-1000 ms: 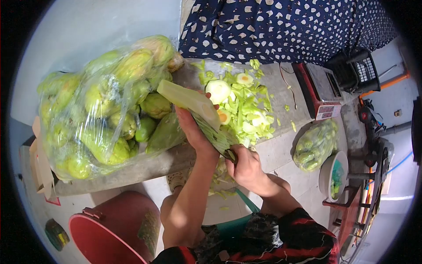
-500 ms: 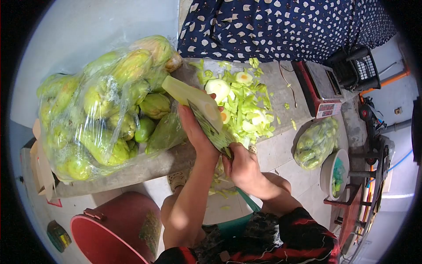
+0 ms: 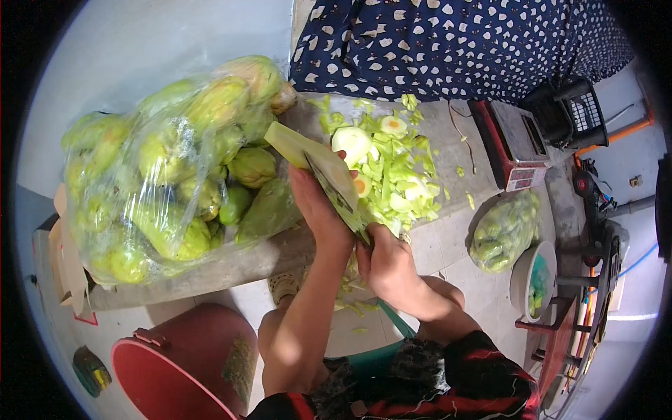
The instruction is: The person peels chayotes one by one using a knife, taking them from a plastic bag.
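Head view: left hand (image 3: 320, 211), grip holding fruit (image 3: 294, 145); right hand (image 3: 392, 262), grip holding knife (image 3: 341, 198); peelings (image 3: 386, 175) at the fruit's three o'clock.

Ahead of me hangs a dark blue cloth (image 3: 448, 49) patterned in white, beside a pale wall (image 3: 168, 35). To my right I have a red scale (image 3: 514, 133) near a black plastic basket (image 3: 586, 115), a thin cord (image 3: 463, 136) and a pale basin (image 3: 519, 281). At my left sit a red bin (image 3: 199, 339) and some cardboard (image 3: 65, 262).
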Demonstrator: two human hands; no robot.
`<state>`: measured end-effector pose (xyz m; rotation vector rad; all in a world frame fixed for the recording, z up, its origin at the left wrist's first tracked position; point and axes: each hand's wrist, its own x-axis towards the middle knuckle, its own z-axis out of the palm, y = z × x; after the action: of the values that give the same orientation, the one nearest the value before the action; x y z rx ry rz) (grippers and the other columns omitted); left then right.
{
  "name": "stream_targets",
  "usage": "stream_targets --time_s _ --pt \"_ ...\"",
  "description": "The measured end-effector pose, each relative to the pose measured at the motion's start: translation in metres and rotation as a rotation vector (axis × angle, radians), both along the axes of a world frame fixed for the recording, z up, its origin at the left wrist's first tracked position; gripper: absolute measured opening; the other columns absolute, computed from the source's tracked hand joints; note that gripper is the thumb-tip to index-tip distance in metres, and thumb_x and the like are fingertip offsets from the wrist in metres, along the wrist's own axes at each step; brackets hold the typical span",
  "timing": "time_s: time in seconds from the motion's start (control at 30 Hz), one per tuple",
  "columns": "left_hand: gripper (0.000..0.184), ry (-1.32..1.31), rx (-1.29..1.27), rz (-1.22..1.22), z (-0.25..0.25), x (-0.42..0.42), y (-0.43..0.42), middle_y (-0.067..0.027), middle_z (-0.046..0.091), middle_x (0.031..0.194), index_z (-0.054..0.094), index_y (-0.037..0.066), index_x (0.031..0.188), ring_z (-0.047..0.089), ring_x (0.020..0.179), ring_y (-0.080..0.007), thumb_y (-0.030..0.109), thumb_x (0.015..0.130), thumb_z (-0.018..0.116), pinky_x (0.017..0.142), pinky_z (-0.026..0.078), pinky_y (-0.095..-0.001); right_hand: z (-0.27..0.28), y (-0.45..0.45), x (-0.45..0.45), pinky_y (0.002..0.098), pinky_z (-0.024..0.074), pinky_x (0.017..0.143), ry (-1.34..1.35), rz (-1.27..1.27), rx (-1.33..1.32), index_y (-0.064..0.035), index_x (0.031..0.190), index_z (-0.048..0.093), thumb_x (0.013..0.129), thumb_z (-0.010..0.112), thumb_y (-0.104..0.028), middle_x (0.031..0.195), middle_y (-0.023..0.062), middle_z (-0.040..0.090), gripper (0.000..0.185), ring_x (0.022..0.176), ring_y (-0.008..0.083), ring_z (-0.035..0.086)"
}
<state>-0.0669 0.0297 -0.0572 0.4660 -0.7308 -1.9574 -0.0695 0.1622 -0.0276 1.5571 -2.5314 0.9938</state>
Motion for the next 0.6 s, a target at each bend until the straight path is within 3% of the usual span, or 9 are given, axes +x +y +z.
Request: stream_targets --time_s 0.2,0.3,0.6 --pt "0.061 0.221 0.112 -0.154 -0.007 0.000 -0.005 -0.0121 0.053 0.123 0.039 0.014 0.140 0.055 0.111 -0.0342 0.057 0.098 0.033 0.080 0.056 -0.0477 0.001 -0.002 0.002 0.0462 0.0506 0.057 0.005 -0.018 0.023 0.0026 0.098 0.050 0.077 0.067 -0.003 0.078 0.0201 0.057 0.027 0.066 0.0408 0.061" --pt "0.061 0.201 0.160 -0.164 -0.002 0.001 -0.002 -0.0120 0.053 0.123 0.039 0.014 0.140 0.056 0.111 -0.0339 0.058 0.098 0.034 0.080 0.056 -0.0468 0.001 -0.002 0.001 0.0466 0.0505 0.059 -0.002 -0.004 0.028 0.0007 0.095 0.048 0.076 0.066 -0.004 0.080 0.0189 0.055 0.027 0.069 0.0406 0.061" --pt "0.059 -0.010 -0.101 0.013 0.009 0.002 0.003 -0.0129 0.053 0.123 0.037 0.008 0.140 0.055 0.113 -0.0310 0.051 0.101 0.031 0.081 0.056 -0.0433 0.006 -0.002 0.002 0.0477 0.0503 0.062 -0.069 0.010 0.003 0.0031 0.096 0.047 0.076 0.066 0.000 0.082 0.0222 0.054 0.028 0.071 0.0434 0.060"
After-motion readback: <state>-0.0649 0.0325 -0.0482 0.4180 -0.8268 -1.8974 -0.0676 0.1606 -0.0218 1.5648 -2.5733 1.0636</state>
